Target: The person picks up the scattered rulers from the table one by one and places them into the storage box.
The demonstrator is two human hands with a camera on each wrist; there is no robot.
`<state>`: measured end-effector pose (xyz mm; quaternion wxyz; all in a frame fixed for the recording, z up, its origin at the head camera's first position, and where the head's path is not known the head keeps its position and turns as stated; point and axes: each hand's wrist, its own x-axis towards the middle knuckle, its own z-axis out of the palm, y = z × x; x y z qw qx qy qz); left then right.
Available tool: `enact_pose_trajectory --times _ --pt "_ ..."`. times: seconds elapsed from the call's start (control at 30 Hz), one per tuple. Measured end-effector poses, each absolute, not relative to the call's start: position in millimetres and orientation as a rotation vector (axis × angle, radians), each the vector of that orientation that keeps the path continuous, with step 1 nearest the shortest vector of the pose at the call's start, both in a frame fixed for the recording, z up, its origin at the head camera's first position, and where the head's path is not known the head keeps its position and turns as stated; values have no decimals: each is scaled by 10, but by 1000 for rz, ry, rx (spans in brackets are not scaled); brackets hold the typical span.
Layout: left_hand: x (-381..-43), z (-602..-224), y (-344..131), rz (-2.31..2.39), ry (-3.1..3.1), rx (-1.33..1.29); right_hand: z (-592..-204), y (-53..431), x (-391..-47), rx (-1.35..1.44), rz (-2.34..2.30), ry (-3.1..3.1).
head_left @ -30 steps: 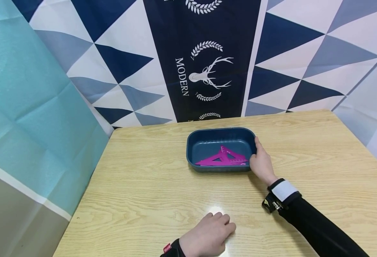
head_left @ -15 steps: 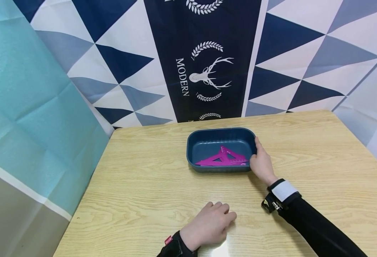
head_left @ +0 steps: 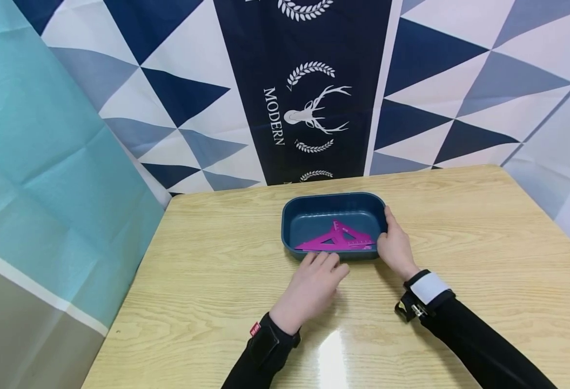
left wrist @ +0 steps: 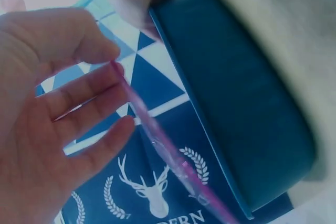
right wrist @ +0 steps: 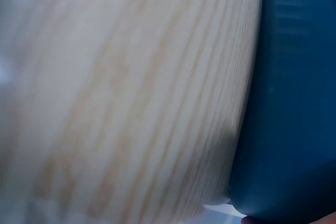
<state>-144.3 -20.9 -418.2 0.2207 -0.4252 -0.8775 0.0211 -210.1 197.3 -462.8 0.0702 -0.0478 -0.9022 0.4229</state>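
A dark blue tub (head_left: 333,201) stands on the wooden table, with magenta set squares (head_left: 335,239) overlapping inside it. My right hand (head_left: 397,247) grips its right end, the index finger lying along the rim. My left hand (head_left: 309,289) is at the front rim, palm side hidden in the head view. In the left wrist view, the left thumb and fingertips (left wrist: 111,56) pinch a thin magenta set square (left wrist: 168,150), seen edge-on beside the tub's rim. In the right wrist view the tub's outer wall (right wrist: 294,98) fills the right side.
The wooden table (head_left: 207,292) ends at a wall cloth (head_left: 192,81) with triangles and a deer print right behind the tub. A turquoise cloth (head_left: 61,151) hangs along the left edge. Both wrists wear black straps.
My left hand has moved forward from the near part of the table to the tub's front rim. My right hand and the tub have stayed in place.
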Motion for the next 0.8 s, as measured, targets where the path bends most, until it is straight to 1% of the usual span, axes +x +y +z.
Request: enact_pose_trajectory --times 0.13,0.37,0.63,0.8 --pt "-1546 -4157 -158 148 -2360 -1130 -4634 1976 -2112 -154 1281 -2709" --pt "-1726 -4226 -102 302 -2310 -1087 -4637 1979 -2114 -146 1291 -2708" --pt "-1866 -4240 -49 375 -2314 -1089 -4621 1982 -2113 -143 1289 -2707" --pt "-1925 -4267 -17 335 -2348 -1097 -4621 1980 -2113 -147 1288 -2708"
